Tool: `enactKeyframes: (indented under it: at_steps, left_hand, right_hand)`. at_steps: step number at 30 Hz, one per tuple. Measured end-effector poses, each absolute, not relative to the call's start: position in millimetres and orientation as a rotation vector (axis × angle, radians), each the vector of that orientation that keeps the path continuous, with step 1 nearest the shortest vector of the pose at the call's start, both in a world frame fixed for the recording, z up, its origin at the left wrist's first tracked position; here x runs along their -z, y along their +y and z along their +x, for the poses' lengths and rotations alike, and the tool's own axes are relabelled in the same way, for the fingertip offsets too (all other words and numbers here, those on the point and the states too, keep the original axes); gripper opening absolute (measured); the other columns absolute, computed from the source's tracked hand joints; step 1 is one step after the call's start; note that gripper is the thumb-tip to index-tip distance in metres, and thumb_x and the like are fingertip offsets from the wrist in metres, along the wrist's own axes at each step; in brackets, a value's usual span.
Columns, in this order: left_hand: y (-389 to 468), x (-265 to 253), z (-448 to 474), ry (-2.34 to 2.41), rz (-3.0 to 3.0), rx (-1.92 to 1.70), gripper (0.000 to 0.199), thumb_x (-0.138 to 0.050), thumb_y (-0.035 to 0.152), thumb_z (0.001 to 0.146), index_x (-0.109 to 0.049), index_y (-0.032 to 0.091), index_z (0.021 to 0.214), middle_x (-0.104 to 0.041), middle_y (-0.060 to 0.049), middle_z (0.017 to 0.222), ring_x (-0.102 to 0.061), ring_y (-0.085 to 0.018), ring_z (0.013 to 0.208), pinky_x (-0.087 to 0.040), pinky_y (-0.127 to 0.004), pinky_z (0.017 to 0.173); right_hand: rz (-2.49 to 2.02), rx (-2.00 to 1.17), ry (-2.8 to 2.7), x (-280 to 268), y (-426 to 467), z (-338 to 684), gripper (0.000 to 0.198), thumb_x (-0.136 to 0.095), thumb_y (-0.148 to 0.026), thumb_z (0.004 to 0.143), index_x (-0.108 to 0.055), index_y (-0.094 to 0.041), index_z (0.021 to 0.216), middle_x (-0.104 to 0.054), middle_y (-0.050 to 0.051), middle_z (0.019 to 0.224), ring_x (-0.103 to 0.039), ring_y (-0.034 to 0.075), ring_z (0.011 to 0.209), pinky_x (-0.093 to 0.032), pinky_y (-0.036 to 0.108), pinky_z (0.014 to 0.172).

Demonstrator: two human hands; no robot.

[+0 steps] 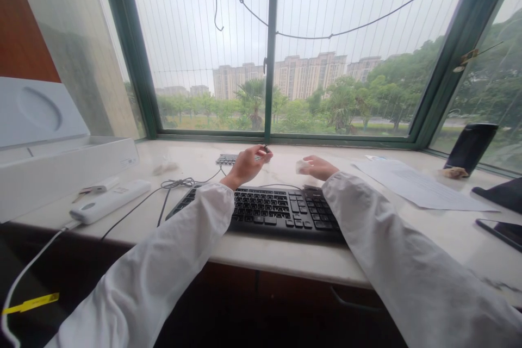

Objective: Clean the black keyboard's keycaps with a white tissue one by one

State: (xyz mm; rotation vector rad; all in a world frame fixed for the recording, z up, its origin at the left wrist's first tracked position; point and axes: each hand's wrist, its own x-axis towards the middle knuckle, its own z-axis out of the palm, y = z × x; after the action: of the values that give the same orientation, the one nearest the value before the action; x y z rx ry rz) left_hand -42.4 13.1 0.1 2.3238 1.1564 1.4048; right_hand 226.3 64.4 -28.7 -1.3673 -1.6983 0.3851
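Observation:
My left hand [246, 166] is raised over the back of a black keyboard [261, 206], its fingers pinching a small black piece [266, 149] that looks like a keycap. Thumb and fingers of my right hand [321, 167] close on a crumpled white tissue [302, 167], held above the keyboard's number-pad end. Behind my left hand, a patch of small dark keycaps [227, 159] lies on the pale countertop, partly hidden by the hand. My right sleeve covers the keyboard's right corner.
On the left are an open white box [69, 166], a white power strip [111, 201] and a bundled black cable [178, 182]. Paper sheets [416, 182], a dark phone [501, 232] and a dark upright object [471, 148] are on the right. A window stands behind the counter.

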Motion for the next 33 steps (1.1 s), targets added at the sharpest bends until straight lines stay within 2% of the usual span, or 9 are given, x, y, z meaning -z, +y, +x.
enactKeyframes:
  at_steps: [3,5,10,14,21,29,33]
  left_hand:
    - [12,0,-44,1.18,2.541,-1.374,0.026,-0.057,0.04,0.089,-0.07,0.021,0.102,-0.071,-0.006,0.092,-0.065,-0.019,0.084,-0.048,-0.031,0.076]
    - [12,0,-46,1.18,2.679,-1.3,0.027,-0.058,0.038,0.089,-0.07,0.02,0.105,-0.069,-0.007,0.092,-0.064,-0.019,0.082,-0.048,-0.031,0.075]
    - [6,-6,-53,1.045,2.917,-1.025,0.027,-0.059,0.035,0.088,-0.07,0.018,0.107,-0.066,-0.008,0.089,-0.061,-0.015,0.071,-0.047,-0.029,0.069]
    - [1,-11,-55,0.932,2.975,-0.957,0.028,-0.062,0.034,0.087,-0.069,0.018,0.109,-0.068,-0.007,0.089,-0.063,-0.016,0.072,-0.046,-0.028,0.068]
    - [-1,-14,-56,0.947,2.975,-1.019,0.023,-0.068,0.037,0.082,-0.068,0.017,0.092,-0.069,-0.005,0.083,-0.064,-0.017,0.075,-0.046,-0.028,0.068]
    - [1,-16,-56,0.926,2.971,-1.072,0.02,-0.068,0.035,0.082,-0.069,0.017,0.089,-0.07,-0.005,0.085,-0.065,-0.017,0.076,-0.046,-0.027,0.07]
    - [5,-14,-56,0.908,2.948,-0.995,0.022,-0.069,0.038,0.081,-0.07,0.017,0.087,-0.072,-0.003,0.084,-0.065,-0.016,0.076,-0.045,-0.026,0.071]
  right_hand:
    - [-1.441,-0.4,-1.736,17,55,220,0.052,-0.082,-0.035,0.055,-0.067,-0.016,0.101,-0.068,0.015,0.107,-0.063,0.024,0.089,-0.048,0.038,0.079]
    - [-1.362,-0.337,-1.731,5,42,212,0.052,-0.079,-0.04,0.061,-0.067,-0.017,0.106,-0.066,0.015,0.115,-0.062,0.025,0.098,-0.047,0.04,0.086]
    - [-1.01,-0.407,-1.889,-11,8,185,0.029,-0.071,-0.046,0.071,-0.074,-0.022,0.087,-0.072,0.006,0.088,-0.062,0.02,0.079,-0.049,0.036,0.075]
    - [-0.862,-0.335,-2.056,-9,-3,170,0.028,-0.07,-0.044,0.073,-0.074,-0.022,0.089,-0.071,0.003,0.077,-0.06,0.016,0.066,-0.048,0.03,0.065]
    - [-0.907,-0.147,-2.182,-6,-3,166,0.015,-0.071,-0.034,0.075,-0.075,-0.024,0.087,-0.071,0.001,0.076,-0.062,0.017,0.068,-0.048,0.031,0.068]
    - [-0.953,0.028,-2.22,-7,-4,164,0.013,-0.072,-0.03,0.076,-0.073,-0.024,0.087,-0.071,0.003,0.081,-0.061,0.017,0.071,-0.046,0.032,0.07]
    - [-0.991,-0.02,-2.27,-7,-7,161,0.016,-0.069,-0.031,0.079,-0.073,-0.021,0.09,-0.071,0.002,0.078,-0.061,0.015,0.068,-0.046,0.029,0.068]
